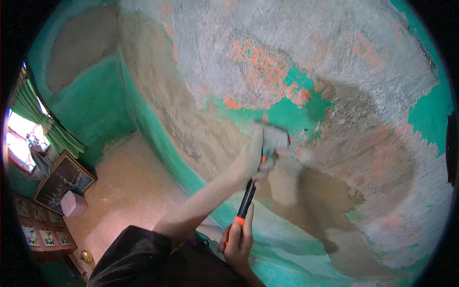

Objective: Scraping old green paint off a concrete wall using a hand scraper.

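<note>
Green paint (287, 115) survives only in scattered patches where the scraper (273, 139) blade presses against the wall (344, 57); much is already stripped to grey and orange, though the lower band looks untouched. The left hand (249, 160) wraps the scraper's neck and the right hand (237, 241) is clenched round the handle's end.

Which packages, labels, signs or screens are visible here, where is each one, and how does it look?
No packages, labels, signs or screens can be made out.
Nearest thing: framed picture, leaning at the far left on the floor, rectangular, dark image in a brown frame.
Small framed pictures, lower left in rows on a reddish-brown surface, pale and square; details too small to tell.
</note>
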The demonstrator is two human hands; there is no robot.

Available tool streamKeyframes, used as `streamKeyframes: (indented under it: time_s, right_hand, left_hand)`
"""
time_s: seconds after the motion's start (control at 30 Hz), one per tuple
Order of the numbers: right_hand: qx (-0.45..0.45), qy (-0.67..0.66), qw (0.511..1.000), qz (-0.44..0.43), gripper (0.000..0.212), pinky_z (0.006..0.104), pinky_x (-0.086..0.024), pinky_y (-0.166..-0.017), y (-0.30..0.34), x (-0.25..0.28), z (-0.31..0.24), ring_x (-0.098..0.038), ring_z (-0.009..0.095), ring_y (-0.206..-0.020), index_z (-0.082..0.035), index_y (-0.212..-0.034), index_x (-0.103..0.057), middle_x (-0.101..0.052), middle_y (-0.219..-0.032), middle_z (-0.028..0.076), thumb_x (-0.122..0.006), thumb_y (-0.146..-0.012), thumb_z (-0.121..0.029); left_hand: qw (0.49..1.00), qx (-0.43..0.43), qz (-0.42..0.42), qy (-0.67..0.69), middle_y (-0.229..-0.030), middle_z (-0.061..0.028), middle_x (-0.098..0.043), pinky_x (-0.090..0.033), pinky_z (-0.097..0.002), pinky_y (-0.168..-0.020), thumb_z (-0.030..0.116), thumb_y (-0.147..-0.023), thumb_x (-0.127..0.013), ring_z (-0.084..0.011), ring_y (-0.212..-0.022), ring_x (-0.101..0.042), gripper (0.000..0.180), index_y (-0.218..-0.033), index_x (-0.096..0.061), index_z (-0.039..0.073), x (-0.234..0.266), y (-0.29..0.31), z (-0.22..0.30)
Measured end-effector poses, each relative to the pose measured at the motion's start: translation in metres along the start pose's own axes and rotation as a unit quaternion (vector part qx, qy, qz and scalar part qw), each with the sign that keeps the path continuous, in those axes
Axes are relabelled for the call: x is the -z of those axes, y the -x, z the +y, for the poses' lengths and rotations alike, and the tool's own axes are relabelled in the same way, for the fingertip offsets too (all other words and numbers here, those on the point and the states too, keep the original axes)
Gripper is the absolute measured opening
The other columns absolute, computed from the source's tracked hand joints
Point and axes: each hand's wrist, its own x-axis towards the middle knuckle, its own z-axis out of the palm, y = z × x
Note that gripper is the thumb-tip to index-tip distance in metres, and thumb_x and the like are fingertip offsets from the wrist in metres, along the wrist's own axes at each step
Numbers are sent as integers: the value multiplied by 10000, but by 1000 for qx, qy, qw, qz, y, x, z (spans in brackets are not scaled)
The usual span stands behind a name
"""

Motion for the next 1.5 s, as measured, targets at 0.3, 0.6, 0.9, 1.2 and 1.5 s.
streamKeyframes:
  time_s: [0.3, 0.6, 0.9, 1.2, 1.5]
  right_hand:
    - [3, -112, 993, 42, 608, 226, -340, -373, 6, -22, 69, -322, 76, -409, -118, -1520, 35, -419, -611, 15, -326, -1036, -186]
    - [63, -142, 987, 43, 554, 228, -335, -439, 1, -17, 64, -376, 74, -467, -3, -1504, -74, -417, -602, 0, -328, -1020, -92]
    - [43, -145, 988, 29, 542, 223, -336, -436, -6, -13, 49, -378, 53, -459, -4, -1506, -102, -391, -587, -17, -329, -1019, -79]
    - [44, -137, 989, 8, 553, 215, -327, -445, -8, -13, 31, -384, 51, -473, -33, -1514, -122, -390, -625, -29, -361, -1017, -66]
    - [37, -129, 991, 9, 575, 227, -337, -466, -18, -12, 32, -379, 67, -495, -16, -1504, -132, -399, -627, -16, -402, -999, -65]
  left_hand:
    - [997, 50, -12, -62, -490, 62, -265, -247, -240, -314, 652, -962, -174, -67, -336, -234, 638, -930, -538, 129, 11, 2, -16]
    - [994, 10, -1, -105, -478, 61, -283, -270, -248, -310, 645, -962, -200, -71, -322, -259, 659, -829, -516, 81, 6, 3, -18]
    - [991, -7, 47, -126, -451, 70, -238, -191, -235, -296, 709, -928, -190, -68, -300, -209, 656, -823, -505, 143, 7, -5, -8]
    - [992, 9, 90, -90, -441, 84, -234, -183, -232, -293, 719, -921, -188, -58, -297, -209, 648, -854, -523, 169, 3, 1, 0]
    - [990, -18, 75, -114, -439, 56, -265, -232, -256, -289, 736, -907, -219, -85, -285, -232, 648, -770, -456, 149, 2, -3, 6]
